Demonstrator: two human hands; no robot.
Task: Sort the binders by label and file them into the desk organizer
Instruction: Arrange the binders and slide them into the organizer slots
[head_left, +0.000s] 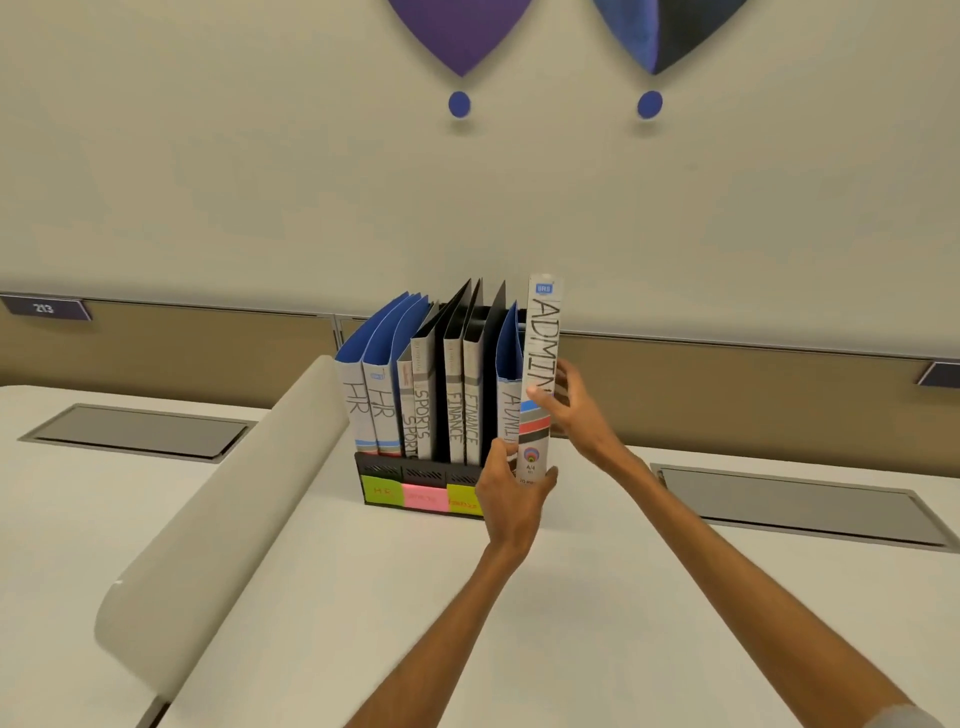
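A black mesh desk organizer (410, 474) stands mid-table with green, pink and yellow sticky labels on its front. Upright in it are two HR binders (366, 405), two SPORTS binders (422, 410), two FINANCE binders (462, 410) and one ADMIN binder (508, 410). A second ADMIN binder (541, 343) is held upright at the organizer's right end, raised above the others. My left hand (511, 493) grips its bottom end. My right hand (569, 405) holds its spine at mid-height from the right.
A curved white divider panel (228, 504) runs diagonally on the left of the white table. Two grey recessed cable hatches (140, 431) (800, 504) lie left and right. A wall with a tan rail stands close behind the organizer.
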